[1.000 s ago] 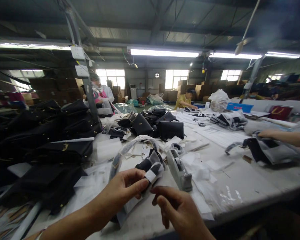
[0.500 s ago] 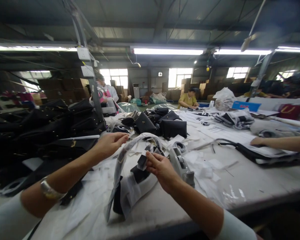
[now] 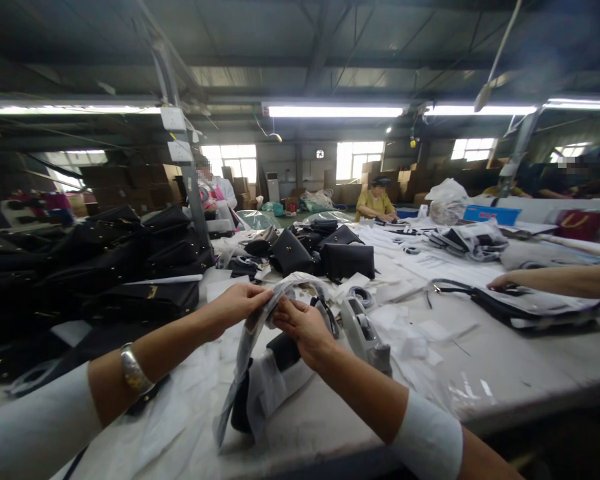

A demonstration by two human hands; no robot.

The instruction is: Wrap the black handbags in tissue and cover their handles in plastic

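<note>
A black handbag [image 3: 283, 351] stands on the table before me, partly covered in white tissue [image 3: 275, 393]. Its tall looped strap [image 3: 247, 347] is wrapped in clear plastic and arches above the bag. My left hand [image 3: 243, 303] pinches the strap's upper left side between thumb and fingers. From the other side, my right hand [image 3: 305, 330] is closed with its fingertips against the inner edge of the strap, close to my left fingertips. What lies between the right fingers is hidden. Just right of the bag stands a grey tape dispenser [image 3: 365, 337].
Black bags [image 3: 135, 300] are piled high at the left, and more black bags [image 3: 347, 260] lie ahead. Another person's hand [image 3: 505, 281] rests on a black bag [image 3: 520, 313] at the right. A metal post [image 3: 193, 200] rises at the left. Paper scraps and a plastic-wrapped coil [image 3: 360, 295] lie around.
My left hand has come right and down onto the strap and closed on it. My right hand has moved up and left to the strap; the small dark piece it held is now hidden.
</note>
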